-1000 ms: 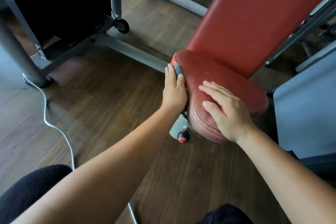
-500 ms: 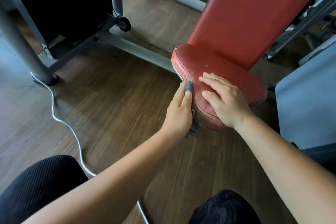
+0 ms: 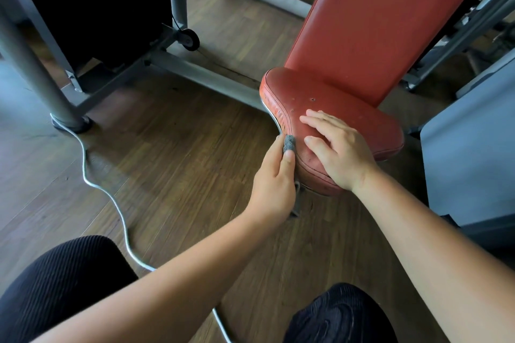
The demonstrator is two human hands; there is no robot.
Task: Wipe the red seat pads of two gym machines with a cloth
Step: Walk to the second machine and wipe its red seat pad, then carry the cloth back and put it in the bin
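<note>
Red seat pad (image 3: 334,108) — saddle-shaped, stitched seam round the rim, a few small nicks on top; sits at the foot of a tilted red back pad (image 3: 390,17), above a wood-plank floor (image 3: 181,164).

Grey cloth (image 3: 289,144) — bunched small, pressed against the near-left edge of the seat pad, just under the seam; only a knob of it shows above the fingers, with a strip hanging below the hand.

Left hand (image 3: 274,184) — fingers curled round the cloth, thumb alongside, holding it to the pad's side.

Right hand (image 3: 338,147) — laid flat on the top of the seat pad, fingers spread and extended, gripping nothing (it touches the pad just beside the cloth).

White cable (image 3: 111,198) — trails across the floor from a grey frame post (image 3: 36,69).

Black-clad knees at the lower edge.
</note>
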